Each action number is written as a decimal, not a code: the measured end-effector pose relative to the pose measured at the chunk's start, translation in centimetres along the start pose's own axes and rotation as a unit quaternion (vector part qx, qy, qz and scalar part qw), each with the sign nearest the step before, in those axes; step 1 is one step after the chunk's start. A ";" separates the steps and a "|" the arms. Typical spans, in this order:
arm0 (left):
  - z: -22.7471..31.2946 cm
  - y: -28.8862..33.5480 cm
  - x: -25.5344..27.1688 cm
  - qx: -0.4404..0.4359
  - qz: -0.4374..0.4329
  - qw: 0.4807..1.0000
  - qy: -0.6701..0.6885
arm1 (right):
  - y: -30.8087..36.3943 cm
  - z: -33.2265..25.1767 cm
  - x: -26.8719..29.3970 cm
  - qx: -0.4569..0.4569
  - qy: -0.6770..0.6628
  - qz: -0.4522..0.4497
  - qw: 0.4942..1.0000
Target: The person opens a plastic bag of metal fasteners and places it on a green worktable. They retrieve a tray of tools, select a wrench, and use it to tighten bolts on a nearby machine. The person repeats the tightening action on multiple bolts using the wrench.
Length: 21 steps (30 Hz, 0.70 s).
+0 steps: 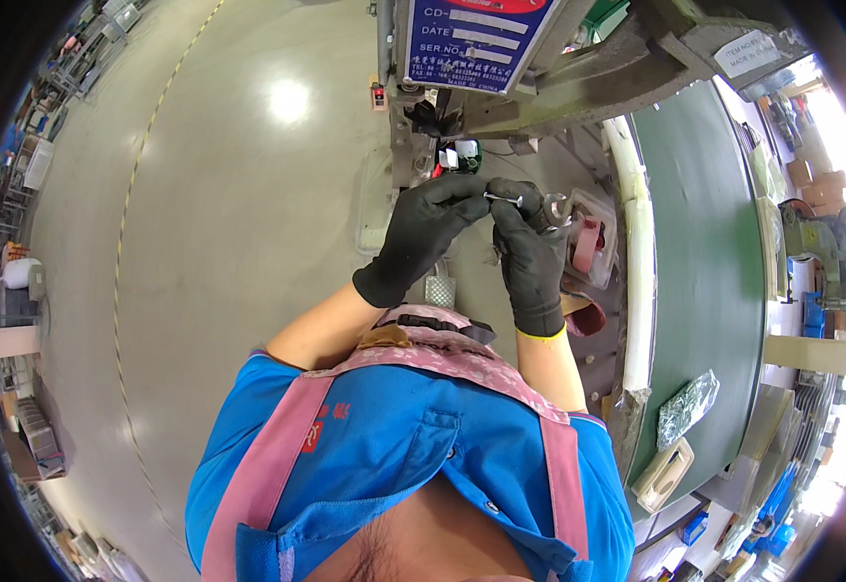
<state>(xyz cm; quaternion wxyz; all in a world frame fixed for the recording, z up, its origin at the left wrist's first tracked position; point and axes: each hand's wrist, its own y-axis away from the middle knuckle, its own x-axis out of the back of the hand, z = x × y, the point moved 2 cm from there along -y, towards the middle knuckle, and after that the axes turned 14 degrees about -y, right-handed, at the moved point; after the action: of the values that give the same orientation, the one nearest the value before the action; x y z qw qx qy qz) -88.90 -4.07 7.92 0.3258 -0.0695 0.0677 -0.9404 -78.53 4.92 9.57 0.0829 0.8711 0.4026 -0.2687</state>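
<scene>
In front of my chest, both hands are raised close together, in black gloves. My left hand (421, 233) is closed in a pinch at one end of a thin, silvery screw-like piece (504, 199). Its other end reaches the fingers of my right hand (532, 262), which are curled. From the right hand's outer side sticks the jaw of an open-ended wrench (556, 208); the fingers and palm hide most of its handle. Whether the right fingertips also grip the thin piece, I cannot tell.
A grey machine frame (549, 107) with a blue label plate (476, 44) stands just beyond my hands. Below right sits a clear plastic bin (593, 218) holding a pinkish-red item. Along the right runs a green conveyor belt (699, 272) carrying a clear plastic bag (687, 405) and a beige tray-like part (664, 475).
</scene>
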 end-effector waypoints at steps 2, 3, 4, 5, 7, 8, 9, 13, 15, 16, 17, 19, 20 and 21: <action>-0.1 0.6 -1.4 -0.005 0.003 1.000 0.004 | 0.7 -0.7 1.0 -0.007 0.005 -0.001 1.000; -0.1 0.7 -1.9 -0.007 0.002 1.000 0.005 | 1.1 -1.0 1.3 -0.006 0.010 0.001 1.000; -0.1 0.9 -2.2 -0.010 0.001 1.000 0.007 | 1.3 -1.1 1.5 -0.007 0.014 0.015 1.000; -0.1 1.0 -2.4 -0.010 -0.002 1.000 0.007 | 1.6 -1.5 1.4 0.023 0.028 -0.001 0.999; 0.0 1.2 -2.2 -0.009 -0.010 1.000 0.014 | 2.0 -1.9 1.0 0.067 0.064 -0.014 0.996; 0.1 1.3 -2.0 -0.007 -0.020 1.000 0.014 | 2.1 -2.2 0.7 0.085 0.089 -0.019 0.992; 0.3 1.4 -1.6 -0.003 -0.031 0.999 0.016 | 2.2 -2.4 0.5 0.093 0.122 -0.028 0.988; 1.0 1.5 -0.2 -0.014 -0.064 0.998 0.012 | 2.2 -2.7 -0.6 0.173 0.215 -0.062 0.959; 1.2 1.5 0.5 0.004 -0.087 0.996 0.016 | 2.2 -2.7 -1.0 0.210 0.249 -0.066 0.943; 1.3 1.5 0.7 0.006 -0.099 0.995 0.027 | 2.3 -2.6 -1.2 0.230 0.267 -0.069 0.933; 1.3 1.5 0.9 0.014 -0.101 0.995 0.020 | 2.3 -2.4 -1.4 0.228 0.272 -0.060 0.933; 1.3 1.6 1.2 0.017 -0.107 0.994 0.034 | 2.5 -2.0 -1.6 0.231 0.284 -0.041 0.930; 1.3 1.6 1.4 0.023 -0.105 0.994 0.023 | 2.5 -1.8 -1.6 0.223 0.260 -0.033 0.939; 1.3 1.7 1.5 0.030 -0.105 0.994 0.021 | 2.5 -1.6 -1.6 0.214 0.240 -0.023 0.947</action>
<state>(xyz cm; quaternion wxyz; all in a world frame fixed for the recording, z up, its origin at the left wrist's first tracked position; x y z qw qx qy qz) -88.83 -6.41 9.01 0.2257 -0.0469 0.0387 -0.9723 -76.89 2.79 11.57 -0.2105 0.8975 0.3640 -0.1331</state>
